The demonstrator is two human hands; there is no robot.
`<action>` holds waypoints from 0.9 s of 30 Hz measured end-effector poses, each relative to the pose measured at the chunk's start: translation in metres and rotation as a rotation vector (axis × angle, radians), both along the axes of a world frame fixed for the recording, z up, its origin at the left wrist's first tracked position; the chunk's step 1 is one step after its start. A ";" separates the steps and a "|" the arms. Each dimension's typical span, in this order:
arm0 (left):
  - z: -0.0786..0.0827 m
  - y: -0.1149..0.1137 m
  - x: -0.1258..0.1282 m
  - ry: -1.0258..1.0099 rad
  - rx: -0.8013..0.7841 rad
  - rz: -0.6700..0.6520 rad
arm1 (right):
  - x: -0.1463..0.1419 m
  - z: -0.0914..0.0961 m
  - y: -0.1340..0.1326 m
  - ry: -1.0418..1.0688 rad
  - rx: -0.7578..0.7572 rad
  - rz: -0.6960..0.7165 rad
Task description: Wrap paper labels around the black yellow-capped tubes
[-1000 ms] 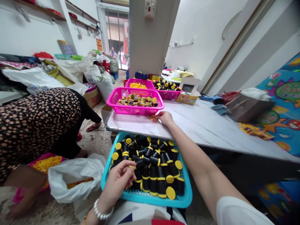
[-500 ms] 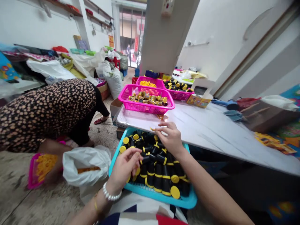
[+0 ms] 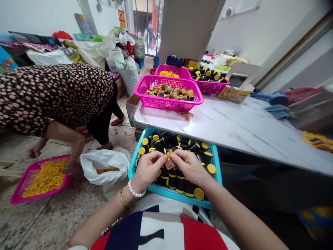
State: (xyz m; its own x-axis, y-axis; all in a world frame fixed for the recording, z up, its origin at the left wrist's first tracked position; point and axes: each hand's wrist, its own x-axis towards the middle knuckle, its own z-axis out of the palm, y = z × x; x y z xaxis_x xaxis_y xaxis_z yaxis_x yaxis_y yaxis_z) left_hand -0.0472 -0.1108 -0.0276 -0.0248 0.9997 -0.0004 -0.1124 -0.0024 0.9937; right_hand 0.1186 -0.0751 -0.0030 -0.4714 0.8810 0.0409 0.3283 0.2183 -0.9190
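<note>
Between my two hands is a small printed sticker (image 3: 170, 160), orange and yellow. My left hand (image 3: 148, 169) pinches its left side, and my right hand (image 3: 191, 166) pinches the right side. Both hands are above a turquoise basket (image 3: 219, 163) on my lap. Inside it lie several black cylinders (image 3: 189, 187) with yellow caps, some in a row near me and others jumbled behind. On the edge of the white table, more printed stickers (image 3: 186, 115) lie by a pink basket (image 3: 169, 103), which holds cylinders with printed wraps (image 3: 177, 93).
Other pink baskets (image 3: 212, 87) stand farther back on the marbled table (image 3: 223, 121). At left, a bent-over person (image 3: 57, 97) reaches to a pink basket of yellow rings (image 3: 47, 178) on the floor. A white sack (image 3: 101, 160) stands beside my basket.
My hands have come together over the basket, and both now hold the sticker. The view has tilted down. At left, the person's arm and the basket of yellow rings show more fully.
</note>
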 end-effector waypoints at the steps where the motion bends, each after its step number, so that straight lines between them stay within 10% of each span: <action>1: 0.000 -0.001 0.001 0.011 0.009 0.020 | -0.002 -0.002 -0.001 -0.006 0.004 -0.032; 7: 0.006 -0.017 0.002 -0.020 0.027 0.161 | -0.005 -0.011 -0.010 -0.004 0.082 -0.265; 27: 0.001 -0.020 0.005 -0.253 -0.182 0.135 | -0.008 -0.019 -0.018 -0.128 0.576 -0.313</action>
